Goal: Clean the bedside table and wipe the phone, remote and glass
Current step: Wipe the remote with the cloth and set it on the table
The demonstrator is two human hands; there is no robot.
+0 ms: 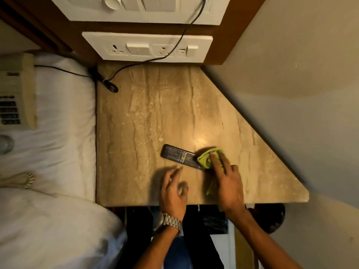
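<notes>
The black remote (179,156) lies flat near the front of the marble bedside table (147,113); the right hand (228,183) presses a yellow-green cloth (206,158) onto its right end with fingers extended. The left hand (173,193), wearing a metal watch (170,223), hovers just beside it, loosely curled and empty. The cream telephone (16,92) rests on the white bed (58,133)

A single head-worn wide-angle camera looks almost straight down on the marble bedside table (147,117) from above its near edge. The view faces the wall with the switch panel (147,47) at the top of the frame, the bed (64,117) along the left and a plain wall on the right. Both forearms enter from the bottom edge. The edges bend with the lens.
</notes>
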